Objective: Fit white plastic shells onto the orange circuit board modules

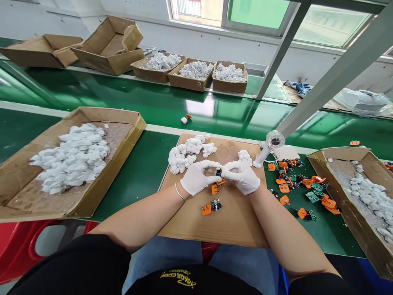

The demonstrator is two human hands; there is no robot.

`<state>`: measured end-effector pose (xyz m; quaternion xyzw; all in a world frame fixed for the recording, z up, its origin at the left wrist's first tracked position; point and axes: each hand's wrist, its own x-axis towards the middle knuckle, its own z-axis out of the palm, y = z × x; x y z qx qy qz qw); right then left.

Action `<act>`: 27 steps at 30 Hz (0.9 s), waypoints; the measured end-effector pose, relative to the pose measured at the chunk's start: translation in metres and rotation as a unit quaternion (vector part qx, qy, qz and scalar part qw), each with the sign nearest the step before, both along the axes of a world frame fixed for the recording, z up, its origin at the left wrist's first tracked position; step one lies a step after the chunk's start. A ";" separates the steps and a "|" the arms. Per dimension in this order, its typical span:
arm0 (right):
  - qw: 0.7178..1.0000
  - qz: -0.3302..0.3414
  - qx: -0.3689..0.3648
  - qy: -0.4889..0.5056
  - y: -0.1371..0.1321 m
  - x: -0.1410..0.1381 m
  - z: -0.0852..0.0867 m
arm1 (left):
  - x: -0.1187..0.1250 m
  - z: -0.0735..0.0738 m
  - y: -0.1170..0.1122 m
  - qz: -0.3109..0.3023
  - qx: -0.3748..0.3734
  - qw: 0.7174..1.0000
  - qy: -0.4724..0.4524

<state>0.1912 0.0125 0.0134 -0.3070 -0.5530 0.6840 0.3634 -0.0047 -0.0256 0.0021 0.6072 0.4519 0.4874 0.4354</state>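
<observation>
"What have the hands got?"

"The left hand [199, 178] and right hand [242, 177], both in white gloves, meet in the middle. Their fingers [211, 166] are closed from either side on a small circuit board [218, 172], though they hide much of it."

"How would it handle?"

"I'd expect it to be light and stiff, but fragile around its small parts. The edges of the board look like the safest place to hold, and the gloves might make it a little slippery."

"And its looks?"

"It's dark on top, with an orange plastic piece [220, 182] showing just below it."

"What's around the fingers?"

"Below them, an orange piece with a green board [211, 208] lies on a cardboard sheet [233, 227]. Beyond them sit white lumps [186, 149]. To their right, more orange pieces and green boards [288, 180] are scattered on the green worktop [144, 184]."
</observation>
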 end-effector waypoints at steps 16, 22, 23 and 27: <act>0.989 0.062 -0.116 0.066 -0.015 -0.007 -0.003 | 0.000 0.007 -0.009 -0.007 0.191 0.981 0.035; 0.989 0.079 -0.100 0.081 -0.012 -0.009 0.001 | 0.001 0.011 -0.011 -0.032 0.246 0.968 0.039; 0.989 0.080 -0.096 0.082 -0.013 -0.010 0.003 | 0.001 0.013 -0.011 -0.039 0.259 0.964 0.044; 0.993 0.062 -0.079 0.066 -0.013 -0.012 0.006 | 0.000 0.021 -0.013 -0.075 0.285 0.950 0.101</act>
